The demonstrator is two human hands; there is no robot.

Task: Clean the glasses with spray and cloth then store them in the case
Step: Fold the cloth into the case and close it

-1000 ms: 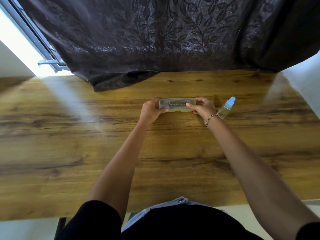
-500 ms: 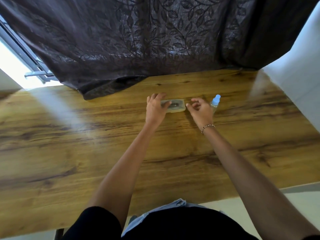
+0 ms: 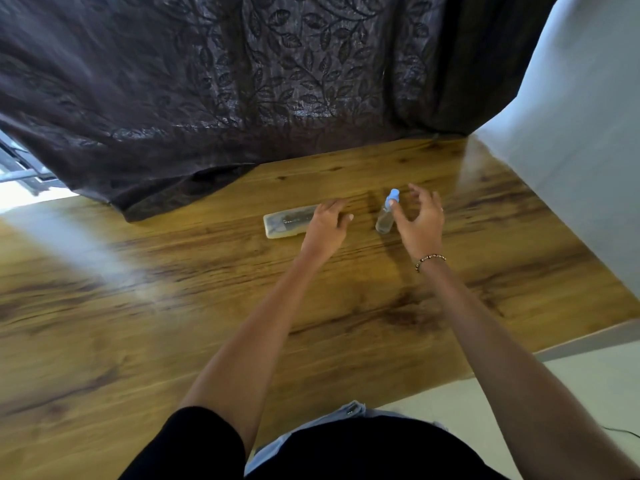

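Clearly, the work is at or near its start, as far as I can judge from where things lie. On the wooden table (image 3: pixel 138 306) a translucent case (image 3: pixel 287 223) lies flat and looks closed, with a dark shape showing through its lid that I take to be the glasses, though blur keeps me from being sure. The person's left hand (image 3: pixel 325 226) rests over the right end of that case, fingers loosely spread and flat, not gripping it. Just to the right, apart from the case, stands a small clear spray bottle (image 3: pixel 386 216) with a pale blue cap, upright on the wood. The right hand (image 3: pixel 420 220) is beside it with fingers open and curled, the thumb close to the cap; it is empty, and whether the thumb touches the bottle I cannot tell. No cloth shows anywhere on the table. Behind everything a dark leaf-patterned curtain (image 3: pixel 242 81) hangs down and drapes onto the far edge. By my reckoning nearly all remains: take up the bottle, open the case, lift out the glasses, spray and wipe the lenses, then put them back and shut the lid.
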